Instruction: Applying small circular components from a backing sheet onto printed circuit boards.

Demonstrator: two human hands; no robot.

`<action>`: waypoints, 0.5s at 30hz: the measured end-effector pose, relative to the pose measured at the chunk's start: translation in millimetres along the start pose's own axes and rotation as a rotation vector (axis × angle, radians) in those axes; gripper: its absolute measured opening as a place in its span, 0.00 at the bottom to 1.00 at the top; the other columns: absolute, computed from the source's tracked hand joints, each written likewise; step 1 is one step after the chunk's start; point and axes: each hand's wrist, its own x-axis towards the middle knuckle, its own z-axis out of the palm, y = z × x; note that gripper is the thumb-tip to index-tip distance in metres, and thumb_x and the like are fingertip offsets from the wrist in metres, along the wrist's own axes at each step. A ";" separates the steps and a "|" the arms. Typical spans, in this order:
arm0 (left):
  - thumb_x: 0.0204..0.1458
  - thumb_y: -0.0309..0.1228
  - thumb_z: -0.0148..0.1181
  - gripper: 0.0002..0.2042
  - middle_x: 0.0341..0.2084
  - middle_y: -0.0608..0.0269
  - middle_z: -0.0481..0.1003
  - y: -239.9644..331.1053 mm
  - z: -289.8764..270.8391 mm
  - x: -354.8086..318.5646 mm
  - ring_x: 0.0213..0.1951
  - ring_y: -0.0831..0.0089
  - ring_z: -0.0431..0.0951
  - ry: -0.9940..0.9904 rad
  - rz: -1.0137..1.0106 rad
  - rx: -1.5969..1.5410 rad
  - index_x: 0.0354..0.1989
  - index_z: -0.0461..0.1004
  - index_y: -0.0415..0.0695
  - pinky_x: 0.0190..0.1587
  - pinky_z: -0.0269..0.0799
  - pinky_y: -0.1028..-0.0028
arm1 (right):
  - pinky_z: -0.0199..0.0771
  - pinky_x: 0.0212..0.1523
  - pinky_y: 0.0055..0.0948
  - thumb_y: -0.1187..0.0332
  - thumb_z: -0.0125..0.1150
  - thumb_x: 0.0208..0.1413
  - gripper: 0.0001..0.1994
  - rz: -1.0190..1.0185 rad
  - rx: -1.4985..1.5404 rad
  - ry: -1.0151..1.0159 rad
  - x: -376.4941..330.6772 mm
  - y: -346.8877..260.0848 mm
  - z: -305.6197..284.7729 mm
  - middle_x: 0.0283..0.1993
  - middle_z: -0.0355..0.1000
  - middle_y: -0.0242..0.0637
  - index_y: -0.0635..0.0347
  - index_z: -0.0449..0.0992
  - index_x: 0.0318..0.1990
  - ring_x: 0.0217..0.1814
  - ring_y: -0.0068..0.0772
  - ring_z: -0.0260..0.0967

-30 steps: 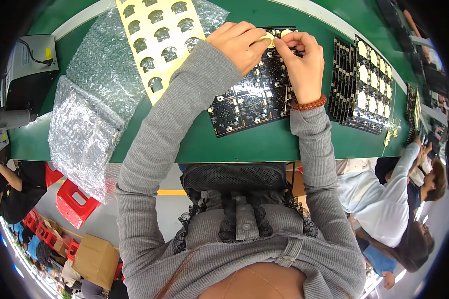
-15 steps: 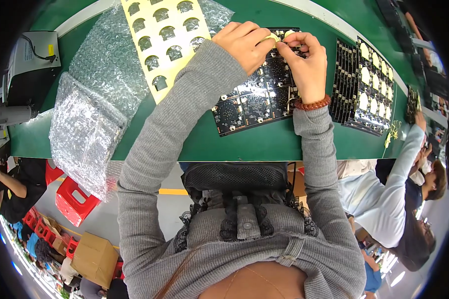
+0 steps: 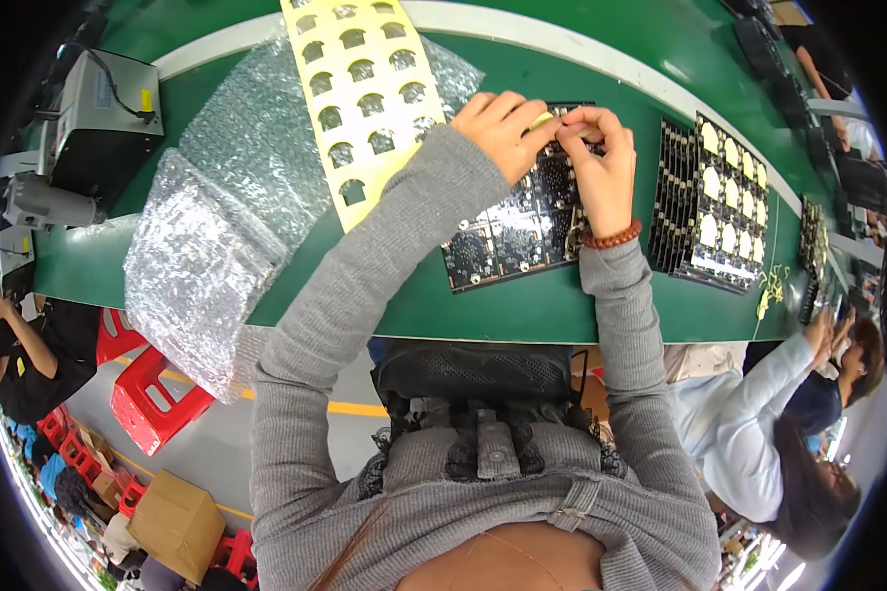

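A black circuit board panel (image 3: pixel 508 246) lies on the green table in front of me, slightly turned. Both my hands meet over its far edge. Fingers of my left hand (image 3: pixel 503 133) close around a small pale yellow sticker piece (image 3: pixel 541 120), only partly visible. Right beside it, my right hand (image 3: pixel 606 172) has thumb and index finger pinched together; whatever sits between those tips is too small to make out. To the left, near my left sleeve, a yellow sheet (image 3: pixel 341 77) with rows of arched cut-outs rests on bubble wrap (image 3: pixel 237 128).
Right of the panel stands a row of dark boards (image 3: pixel 672 197), next to boards bearing pale stickers (image 3: pixel 727 209). Yellow scraps (image 3: pixel 771 288) lie beyond them. A boxy device (image 3: pixel 108 108) occupies the far left. A co-worker's sleeve (image 3: pixel 759 394) is at right, a red stool (image 3: pixel 153 399) below left.
My view has shifted, so the table sits lower in the picture. My fingertips have drawn closer together over the panel. At right, the co-worker's arm has pulled back from the boards there.
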 end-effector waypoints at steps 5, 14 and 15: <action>0.37 0.25 0.58 0.15 0.37 0.63 0.70 2.6 -26.9 28.7 0.39 0.66 0.71 0.318 -0.011 -0.097 0.38 0.71 0.45 0.42 0.65 0.69 | 0.60 0.44 0.27 0.73 0.60 0.42 0.19 -0.311 0.435 0.185 1.5 -49.4 -25.1 0.41 0.65 0.38 0.65 0.65 0.44 0.43 0.28 0.60; 0.41 0.22 0.55 0.18 0.39 0.54 0.70 27.9 -81.5 56.0 0.40 0.64 0.71 0.538 -0.455 -0.204 0.44 0.67 0.39 0.43 0.66 0.68 | 0.58 0.48 0.35 0.71 0.57 0.45 0.31 -0.774 0.479 0.311 -5.4 -79.2 -103.0 0.54 0.54 0.51 0.62 0.49 0.57 0.50 0.39 0.56; 0.41 0.22 0.55 0.17 0.39 0.54 0.70 30.3 -82.3 63.6 0.40 0.64 0.71 0.551 -0.438 -0.183 0.44 0.67 0.39 0.43 0.66 0.68 | 0.57 0.48 0.35 0.71 0.57 0.45 0.32 -0.775 0.487 0.335 -3.3 -78.4 -109.9 0.54 0.54 0.51 0.62 0.49 0.57 0.51 0.39 0.56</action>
